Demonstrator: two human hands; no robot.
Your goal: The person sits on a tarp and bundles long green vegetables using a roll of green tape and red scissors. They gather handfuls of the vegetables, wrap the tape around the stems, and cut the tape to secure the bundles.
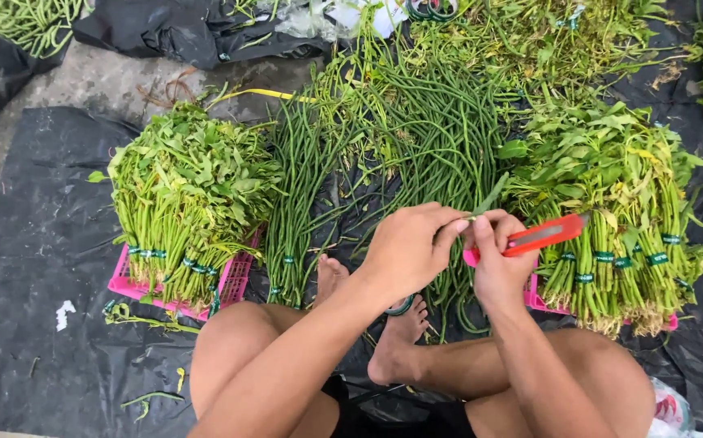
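My right hand (493, 264) grips a red and pink box cutter (540, 236), its blade end pointing up to the right. My left hand (410, 247) is closed beside it, thumb and fingers pinching a thin green stem (489, 197) right at the cutter. Both hands hover above my crossed bare legs and feet (400, 341). Beyond the hands lies a spread of long green beans (432, 138) on black plastic sheeting (35, 243).
A pink crate (234, 280) at the left carries banded bunches of leafy greens (185, 182). At the right, more banded bunches (611, 203) rest on another pink crate (536, 298). Loose greens (546, 36) and black bags (181, 28) lie at the back.
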